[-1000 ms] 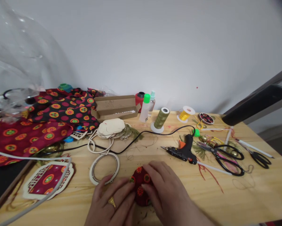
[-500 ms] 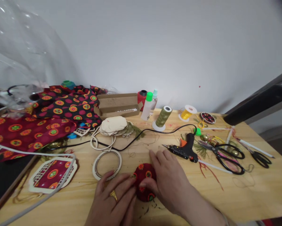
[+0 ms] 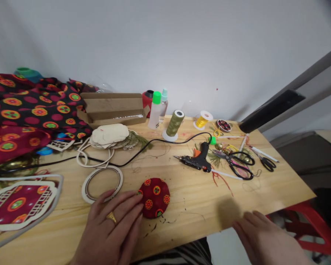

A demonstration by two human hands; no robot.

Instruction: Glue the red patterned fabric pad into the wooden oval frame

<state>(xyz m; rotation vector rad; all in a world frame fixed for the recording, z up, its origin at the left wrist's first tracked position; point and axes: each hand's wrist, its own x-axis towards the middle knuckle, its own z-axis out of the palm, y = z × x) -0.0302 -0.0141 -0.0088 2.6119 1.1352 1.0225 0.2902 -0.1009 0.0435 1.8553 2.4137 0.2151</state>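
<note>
The disc (image 3: 156, 198) lies on the table (image 3: 187, 228) at your 6 o'clock; your left hand (image 3: 116, 221) touches its 9 o'clock edge, any pinch hidden. Your right hand (image 3: 261, 232), at 4 o'clock, is well apart, its grip likewise unclear.

A gold ring (image 3: 111, 217) and dark striped clothing (image 3: 191, 253) show.

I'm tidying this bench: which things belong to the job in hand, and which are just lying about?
Seemingly in use:
red cloth disc, touched by the left hand
perhaps the pale ring by that hand

Apparently lying about:
glue gun
large scissors
green thread
cardboard box
</note>
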